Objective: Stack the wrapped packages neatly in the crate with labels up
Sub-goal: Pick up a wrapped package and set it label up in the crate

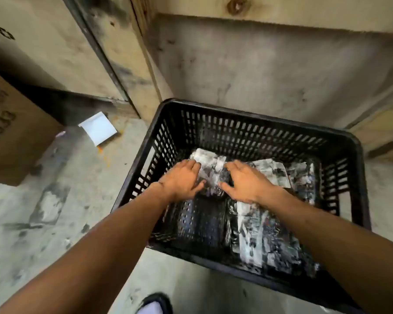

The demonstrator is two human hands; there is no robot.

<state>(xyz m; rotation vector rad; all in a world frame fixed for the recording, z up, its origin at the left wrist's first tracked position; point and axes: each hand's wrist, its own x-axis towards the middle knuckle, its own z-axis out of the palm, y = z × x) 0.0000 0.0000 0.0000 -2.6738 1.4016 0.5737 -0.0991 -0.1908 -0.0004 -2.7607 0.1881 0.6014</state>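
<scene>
A black slatted plastic crate [241,120] stands on the concrete floor. Both my arms reach down into it. My left hand [179,181] and my right hand [247,181] rest on either side of one newspaper-wrapped package [210,165] in the far left part of the crate, fingers curled over its edges. More wrapped packages [272,236] lie flat along the right side, under my right forearm. The near left part of the crate bottom [202,220] shows bare. The picture is blurred, so I cannot make out any labels.
A cardboard box [11,134] stands at the left. A small white open box [99,128] lies on the floor beside the crate. Plywood panels [270,64] rise right behind the crate. My shoe [154,305] shows at the bottom edge.
</scene>
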